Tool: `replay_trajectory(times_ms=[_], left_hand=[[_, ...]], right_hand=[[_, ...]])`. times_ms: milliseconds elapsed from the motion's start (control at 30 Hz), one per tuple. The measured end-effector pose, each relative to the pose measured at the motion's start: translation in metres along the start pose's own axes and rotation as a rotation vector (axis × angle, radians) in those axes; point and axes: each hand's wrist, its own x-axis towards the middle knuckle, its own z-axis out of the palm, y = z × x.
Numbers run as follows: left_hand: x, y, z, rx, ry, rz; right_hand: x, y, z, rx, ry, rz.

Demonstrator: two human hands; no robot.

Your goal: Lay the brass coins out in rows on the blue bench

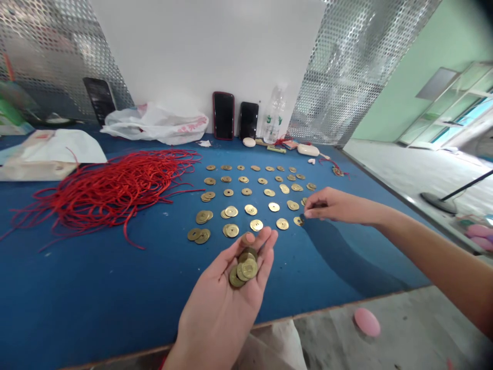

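Brass coins (244,267) stacked in cupped left hand (227,293).

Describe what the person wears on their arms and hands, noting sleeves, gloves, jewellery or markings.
The left hand and right hand are bare: no gloves or rings. The right forearm shows no sleeve, watch or bracelet up to the picture's edge. The left wrist is mostly cut off.

A small craft workshop: blue felt worktable (96,298), red cord pile (111,190), perforated metal partitions (346,67).
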Motion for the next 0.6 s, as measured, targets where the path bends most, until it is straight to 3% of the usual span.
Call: replay_trajectory(times_ms=[133, 267, 600], left_hand=[[0.001, 0.0, 0.001, -0.012, 0.02, -0.002], [0.002, 0.002, -0.005, -0.021, -0.018, -0.048], [-0.005, 0.0, -0.006, -0.028, -0.07, -0.017]], right_hand=[[-0.004, -0.003, -0.003, 0.161, -0.043, 0.053], [0.001, -0.002, 0.005, 0.223, -0.013, 0.02], [0.011, 0.003, 0.019, 0.135, 0.136, 0.011]])
